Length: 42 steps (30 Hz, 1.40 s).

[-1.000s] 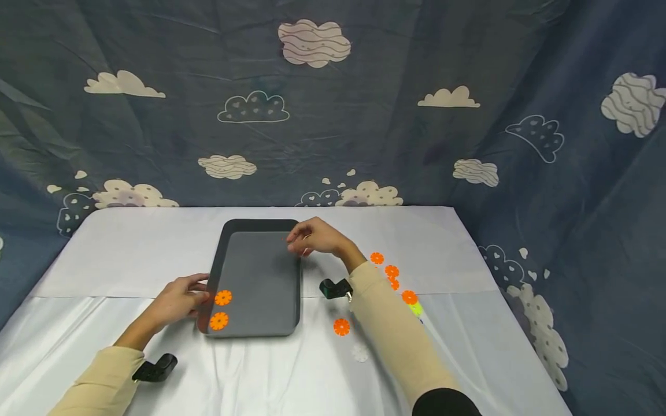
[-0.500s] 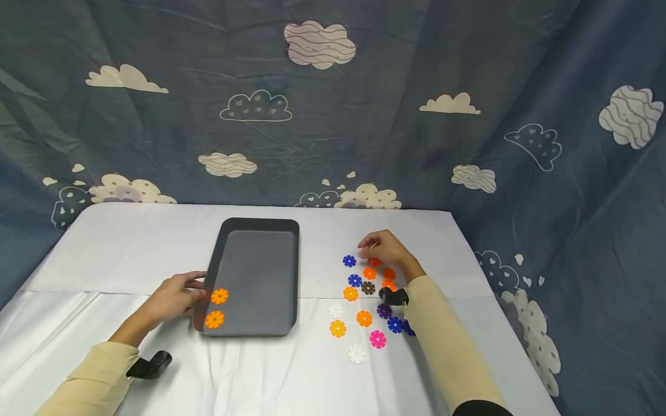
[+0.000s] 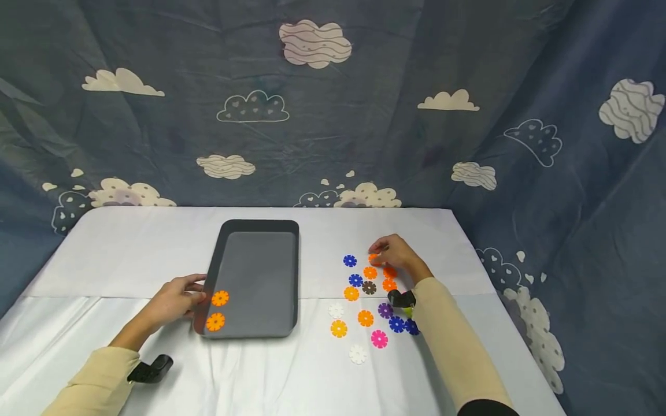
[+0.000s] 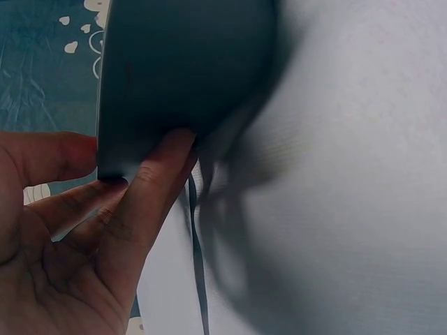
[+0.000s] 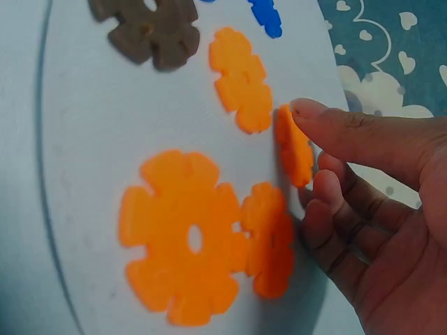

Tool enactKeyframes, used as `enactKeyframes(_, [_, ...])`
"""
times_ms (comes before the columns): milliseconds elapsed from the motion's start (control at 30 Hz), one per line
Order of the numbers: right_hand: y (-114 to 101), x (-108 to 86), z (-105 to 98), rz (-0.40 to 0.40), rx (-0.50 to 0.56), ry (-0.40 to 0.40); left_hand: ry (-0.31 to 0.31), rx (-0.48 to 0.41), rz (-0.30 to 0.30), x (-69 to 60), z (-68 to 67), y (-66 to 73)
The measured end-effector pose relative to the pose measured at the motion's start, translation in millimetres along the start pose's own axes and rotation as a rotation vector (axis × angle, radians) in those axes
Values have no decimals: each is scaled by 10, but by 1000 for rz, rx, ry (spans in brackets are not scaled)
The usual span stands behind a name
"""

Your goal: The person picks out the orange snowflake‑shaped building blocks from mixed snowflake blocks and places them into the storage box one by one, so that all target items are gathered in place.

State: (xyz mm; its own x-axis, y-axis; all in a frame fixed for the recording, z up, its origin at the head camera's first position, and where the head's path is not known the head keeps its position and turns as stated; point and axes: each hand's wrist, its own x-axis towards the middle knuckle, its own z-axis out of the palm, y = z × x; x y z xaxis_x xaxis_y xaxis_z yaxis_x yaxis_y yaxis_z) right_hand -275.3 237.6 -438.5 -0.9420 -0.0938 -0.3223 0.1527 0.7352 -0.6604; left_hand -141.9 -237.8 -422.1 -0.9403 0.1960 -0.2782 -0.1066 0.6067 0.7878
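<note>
Gripping a tray [image 3: 260, 277], pinching an orange disc [image 5: 296, 150]

Facing a dark curtain [image 3: 364, 138] printed with pale clouds, just past the far edge of a white-covered surface [image 3: 156, 248]. Stretching the right sleeve [image 3: 458, 346] over the surface's right half, partly hiding a dark blue disc [image 3: 411, 327] and, under the black wrist camera [image 3: 400, 299], a yellow-green piece [image 3: 408, 312]. Having a loose scatter between tray and sleeve: bright blue discs [image 3: 350, 261] farthest off, a brown disc [image 3: 369, 288] near them, then white discs [image 3: 336, 311], yellow-orange discs [image 3: 339, 329], a purple disc [image 3: 385, 310] and, toward the surface's near edge, a pink disc [image 3: 379, 339]. Finding other orange discs [image 3: 389, 285] on the near side of the right hand [image 3: 398, 254], two overlapping in the wrist view.

Gripping the dark grey tray by its left edge with the left hand [image 3: 174, 299], closing thumb and fingers on the rim beside two light orange discs [image 3: 220, 298] at the near left corner. Pinching the orange disc at the far end of the scatter, well apart from the tray's right edge; laying the right thumb on one side and setting the fingertips [image 5: 327, 183] against the opposite side, parting them no wider than the disc. Leaving any lift off the surface impossible to tell.
</note>
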Motion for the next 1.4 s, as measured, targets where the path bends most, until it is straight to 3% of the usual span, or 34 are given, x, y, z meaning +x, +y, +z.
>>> enactKeyframes(600, [-12, 56, 56, 45, -46, 13, 17, 21, 2, -15, -30, -15])
enactKeyframes(967, [33, 73, -24, -47, 11, -35, 14, 1, 10, 2, -6, -15])
enactKeyframes(1133, [-122, 37, -16, -80, 61, -53, 18, 11, 8, 9, -15, -9])
enactKeyframes(1400, [-472, 44, 93, -227, 142, -102, 16, 10, -4, 0, -11, -28])
